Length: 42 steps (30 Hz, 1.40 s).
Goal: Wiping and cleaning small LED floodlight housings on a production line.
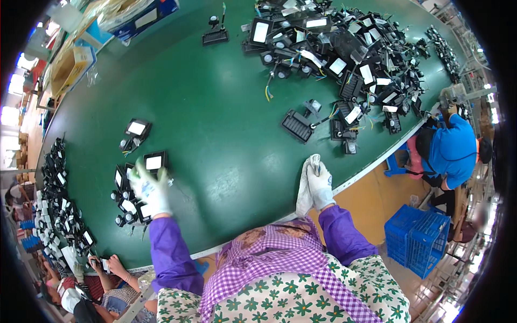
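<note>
Sensor floodlights, black with a white rectangle on the face: small cluster on the green table, beneath and just left of your left hand. That hand, in a white glove, is blurred; it looks released, fingers spread. Cannot tell whether it touches the units. Another floodlight lies just beyond its fingertips.

Your right hand, gloved likewise, grasps a whitish cloth, bunched at the thumb and hanging toward the table's near edge. Beyond that hand, near: a finned floodlight, back upward. Farther out and rightward: a large tangled heap of similar units, some wire ends yellow-green.

Containers. Far ahead of your left hand, at the table's far edge: a dark-blue carton, clear plastic film bunched over its top. Left of that and nearer you: an open brown carton, contents too small to tell. To the right of your right hand and lower, on the floor: blue plastic crates side by side, walls slotted; contents cannot be made out.

Well left of your left hand: a long pile of black and white units, a co-worker's hand near its close end. Well right of your right hand: a co-worker in a blue shirt.
</note>
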Each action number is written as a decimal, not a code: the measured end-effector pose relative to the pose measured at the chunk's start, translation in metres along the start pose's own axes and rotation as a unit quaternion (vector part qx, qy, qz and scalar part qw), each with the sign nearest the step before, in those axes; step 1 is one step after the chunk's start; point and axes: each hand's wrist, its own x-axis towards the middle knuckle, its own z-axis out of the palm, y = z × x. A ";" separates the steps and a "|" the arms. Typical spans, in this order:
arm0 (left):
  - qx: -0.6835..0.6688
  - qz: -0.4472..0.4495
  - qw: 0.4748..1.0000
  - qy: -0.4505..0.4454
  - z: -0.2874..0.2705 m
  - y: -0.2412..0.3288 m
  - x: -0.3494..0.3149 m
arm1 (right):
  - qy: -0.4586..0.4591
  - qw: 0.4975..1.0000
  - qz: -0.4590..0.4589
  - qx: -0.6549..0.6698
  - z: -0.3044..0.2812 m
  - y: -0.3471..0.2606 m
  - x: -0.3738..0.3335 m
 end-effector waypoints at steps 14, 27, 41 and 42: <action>0.016 0.383 0.834 -0.397 0.119 0.438 -0.032 | -0.046 0.999 -0.004 0.010 -0.017 0.018 -0.007; -0.230 0.229 0.894 -0.309 0.062 0.171 -0.096 | -0.020 0.998 0.017 0.060 -0.011 0.018 -0.002; 0.235 0.473 0.733 -0.428 0.058 0.235 -0.065 | 0.007 0.996 -0.068 -0.049 0.001 -0.030 0.024; 0.168 0.470 0.731 -0.465 0.056 0.227 -0.060 | -0.023 0.991 -0.105 -0.078 0.003 -0.042 0.027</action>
